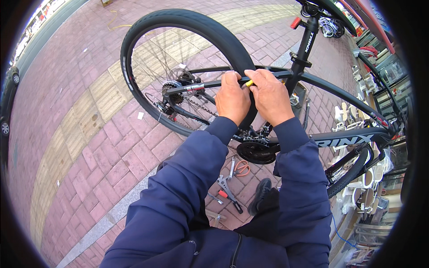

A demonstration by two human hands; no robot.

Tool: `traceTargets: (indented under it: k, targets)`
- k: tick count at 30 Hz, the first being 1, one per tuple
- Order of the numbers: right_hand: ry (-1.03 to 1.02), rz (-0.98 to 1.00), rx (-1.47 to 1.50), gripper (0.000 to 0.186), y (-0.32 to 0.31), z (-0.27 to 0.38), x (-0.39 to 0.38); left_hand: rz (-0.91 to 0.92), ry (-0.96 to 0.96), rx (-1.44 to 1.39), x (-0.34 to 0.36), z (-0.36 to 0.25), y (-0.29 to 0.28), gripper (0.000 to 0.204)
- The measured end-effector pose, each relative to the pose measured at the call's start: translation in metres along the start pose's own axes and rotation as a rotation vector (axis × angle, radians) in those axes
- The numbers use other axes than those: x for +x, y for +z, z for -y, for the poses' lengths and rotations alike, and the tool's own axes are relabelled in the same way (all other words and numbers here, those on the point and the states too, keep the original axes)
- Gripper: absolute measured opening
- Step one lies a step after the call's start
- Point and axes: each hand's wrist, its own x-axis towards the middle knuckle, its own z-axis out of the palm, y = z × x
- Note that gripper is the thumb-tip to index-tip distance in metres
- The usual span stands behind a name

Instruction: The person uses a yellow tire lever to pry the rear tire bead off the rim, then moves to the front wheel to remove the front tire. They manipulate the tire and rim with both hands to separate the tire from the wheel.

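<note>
The right hand (271,99) is bent into a close pinch, with a small yellow piece (249,83) showing between its thumb and forefinger; what that piece belongs to is too small to tell. The left hand (233,99) sits just beside it, fingers curled down at the bicycle's near seat stay (208,85), though whether it grips the tube or something on it is hidden. The yellow piece lies off the left edge of the right hand, in the narrow gap between the two, so the right is the nearer hand. Only a short end shows, apparently slanting up to the right, and its full long axis cannot be read. The seat stay passes beneath both hands, its long axis running nearly across the view, from the rear cassette (172,92) at left, rising slightly toward the seat tube (293,81) at right. The rear tyre (219,32) curves down behind the fingers.
</note>
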Motion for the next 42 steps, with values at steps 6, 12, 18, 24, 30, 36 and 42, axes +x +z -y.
traceTargets:
  k: [6, 12, 18, 24, 30, 36, 42]
  targets:
    - [-0.01, 0.045, -0.076, 0.026, -0.034, -0.028, -0.006, -0.033, 0.104, -0.084, -0.005, 0.003, 0.002, 0.042]
    - [0.64, -0.036, 0.318, 0.02, -0.083, -0.025, -0.094, 0.006, 0.197, -0.106, -0.004, 0.018, 0.0, 0.04]
    - [0.745, -0.204, 0.748, 0.016, -0.039, -0.013, -0.159, -0.171, 0.398, -0.109, 0.005, 0.032, 0.001, 0.027]
    - [0.738, -0.203, 0.746, 0.016, -0.032, -0.018, -0.174, -0.169, 0.184, 0.101, 0.0, 0.028, -0.007, 0.032]
    - [0.779, -0.234, 0.695, 0.017, -0.046, -0.014, -0.19, -0.169, 0.189, 0.093, 0.007, 0.036, -0.006, 0.044]
    - [0.785, -0.231, 0.772, 0.023, -0.053, -0.011, -0.206, -0.072, 0.109, 0.069, 0.009, 0.042, -0.017, 0.052]
    - [0.764, -0.301, 0.817, 0.027, -0.05, -0.007, -0.205, -0.021, -0.023, 0.135, 0.011, 0.034, -0.022, 0.057]
